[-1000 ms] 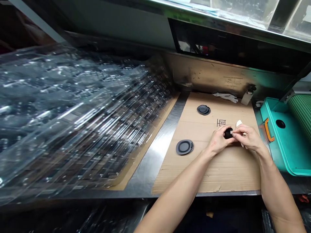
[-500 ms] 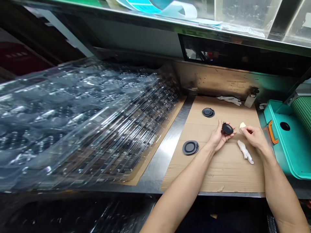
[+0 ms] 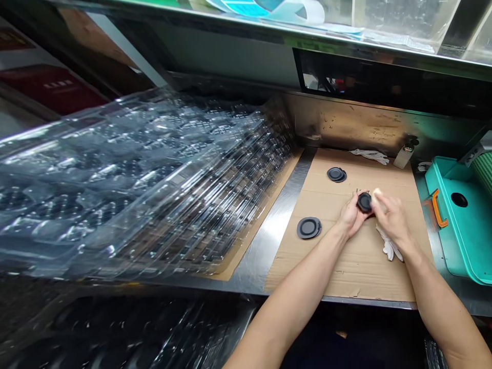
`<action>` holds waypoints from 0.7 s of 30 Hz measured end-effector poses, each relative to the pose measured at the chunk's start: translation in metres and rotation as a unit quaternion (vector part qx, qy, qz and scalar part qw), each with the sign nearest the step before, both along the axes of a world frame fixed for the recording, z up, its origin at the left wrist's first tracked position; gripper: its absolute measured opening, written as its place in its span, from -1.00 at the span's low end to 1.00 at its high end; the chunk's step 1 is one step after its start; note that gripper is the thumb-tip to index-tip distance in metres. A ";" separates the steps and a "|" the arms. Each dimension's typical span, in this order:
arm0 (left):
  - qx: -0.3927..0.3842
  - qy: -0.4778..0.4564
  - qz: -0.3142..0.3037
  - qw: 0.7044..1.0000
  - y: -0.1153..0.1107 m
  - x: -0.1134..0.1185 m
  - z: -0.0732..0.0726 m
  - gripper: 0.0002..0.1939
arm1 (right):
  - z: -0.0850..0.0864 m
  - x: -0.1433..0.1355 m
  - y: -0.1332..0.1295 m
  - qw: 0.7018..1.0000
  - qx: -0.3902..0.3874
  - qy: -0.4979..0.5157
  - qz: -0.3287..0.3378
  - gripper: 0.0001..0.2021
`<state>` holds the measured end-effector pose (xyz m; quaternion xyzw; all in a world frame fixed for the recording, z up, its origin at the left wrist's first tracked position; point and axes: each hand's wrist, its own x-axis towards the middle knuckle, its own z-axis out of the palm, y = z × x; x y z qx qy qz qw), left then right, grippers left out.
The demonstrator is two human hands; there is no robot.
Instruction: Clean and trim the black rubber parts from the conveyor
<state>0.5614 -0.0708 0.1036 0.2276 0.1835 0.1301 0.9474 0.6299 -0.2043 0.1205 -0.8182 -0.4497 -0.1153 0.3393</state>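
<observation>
My left hand [image 3: 350, 215] is closed around a small round black case [image 3: 363, 202], held above the cardboard sheet [image 3: 338, 277]. Close against its right side is my right hand [image 3: 392, 218], blurred by motion, its fingers pinching a small cream-white pad [image 3: 376, 192]. Under the right hand lies a crumpled white glove [image 3: 390, 248], partly covered by that hand. Two more round black pieces rest on the cardboard to the left: one black case [image 3: 336, 175] farther back and one black case [image 3: 309, 227] nearer me.
A tall stack of clear plastic trays [image 3: 154, 169] fills the left. At right stands a teal bin [image 3: 467, 241] with an orange handle [image 3: 438, 209] and a black disc [image 3: 459, 200] inside. A bottle [image 3: 405, 154] and a white glove [image 3: 371, 156] lie along the back. A shelf edge [image 3: 261, 33] overhangs.
My right hand has moved left with the cream-white pad, up to the black case in my left hand. The case has been turned in the left hand. The whole view has shifted slightly.
</observation>
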 end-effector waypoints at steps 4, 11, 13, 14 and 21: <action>-0.027 -0.013 -0.049 0.998 0.002 0.002 -0.002 -0.61 | -0.001 -0.027 0.013 0.988 -0.120 -0.066 0.068 -0.64; -0.030 0.004 -0.071 0.997 0.005 0.006 -0.004 -0.59 | 0.008 -0.028 0.010 0.971 -0.215 -0.095 0.042 -0.62; -0.001 0.017 -0.056 0.998 0.003 0.007 -0.007 -0.65 | 0.012 -0.023 0.005 0.967 -0.234 -0.099 0.028 -0.62; 0.019 0.021 -0.045 0.999 0.002 0.006 -0.009 -0.68 | 0.013 -0.019 0.003 0.965 -0.241 -0.100 -0.005 -0.62; 0.018 0.004 -0.056 0.998 0.005 0.001 -0.005 -0.55 | 0.000 0.023 -0.016 0.952 -0.223 -0.050 -0.203 -0.63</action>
